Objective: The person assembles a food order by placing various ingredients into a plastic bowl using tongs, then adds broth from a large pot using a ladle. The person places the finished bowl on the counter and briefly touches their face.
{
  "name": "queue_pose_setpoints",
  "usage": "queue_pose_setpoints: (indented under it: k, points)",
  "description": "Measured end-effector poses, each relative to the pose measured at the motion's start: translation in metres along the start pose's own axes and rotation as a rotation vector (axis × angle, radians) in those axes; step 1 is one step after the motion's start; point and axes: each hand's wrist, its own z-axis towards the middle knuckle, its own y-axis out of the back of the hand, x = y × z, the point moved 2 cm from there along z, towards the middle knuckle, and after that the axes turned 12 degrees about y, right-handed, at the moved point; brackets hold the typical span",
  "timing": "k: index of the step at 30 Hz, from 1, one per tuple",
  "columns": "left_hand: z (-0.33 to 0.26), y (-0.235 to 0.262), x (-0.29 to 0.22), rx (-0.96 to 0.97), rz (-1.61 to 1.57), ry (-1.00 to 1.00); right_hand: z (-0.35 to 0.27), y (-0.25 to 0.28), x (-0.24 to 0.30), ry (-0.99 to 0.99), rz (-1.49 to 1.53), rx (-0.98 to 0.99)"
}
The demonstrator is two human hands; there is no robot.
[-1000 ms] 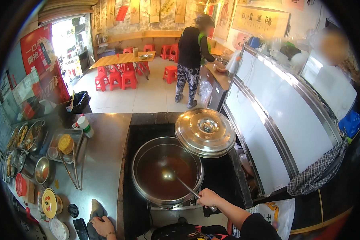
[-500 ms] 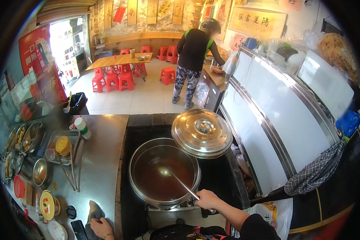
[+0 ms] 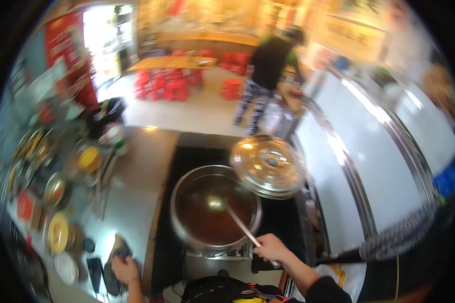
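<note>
The view is swinging and blurring since the earlier picture, so the pot and lid are now sitting lower and nearer the middle, while the ladle's bowl is resting in much the same spot in the broth.

At the far left, small bowls and dishes (image 3: 55,189) of yellow and red stuff are crowding the steel table (image 3: 136,171). Near the lower edge, the left hand (image 3: 124,269) is pressing down on a dark cloth (image 3: 110,267) lying on the table; its grip is curled over the cloth, though how tightly cannot be told through the blur.

In the middle, the big steel pot (image 3: 215,207) is standing on the black stove, filled with reddish-brown broth. The ladle (image 3: 232,217) is slanting from the broth over the pot's near rim into the right hand (image 3: 271,247), whose grip is closing around the handle's end. The round steel lid (image 3: 268,165) is leaning tilted on the pot's far right rim.

Beyond, a person in dark clothes (image 3: 268,76) is standing beside red stools (image 3: 172,86).
</note>
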Motion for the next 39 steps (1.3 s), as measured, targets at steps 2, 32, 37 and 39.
queue_pose_setpoints:
  k: [2, 32, 37, 39]
  points:
    - [-0.004, 0.015, -0.021, 0.143, 0.043, 0.088, -0.017, 0.015, 0.004, -0.052, 0.205, -0.007]
    - [0.051, -0.014, -0.050, 0.186, -0.378, 0.189, 0.219, -0.377, 0.360, 1.017, -0.594, 0.232]
    - [0.062, 0.006, -0.044, 0.278, -0.631, 0.183, 0.221, -0.404, 0.347, 0.966, -0.618, 0.225]
    - [0.060, 0.041, -0.035, 0.249, -0.611, 0.044, 0.218, -0.409, 0.343, 0.951, -0.570, 0.214]
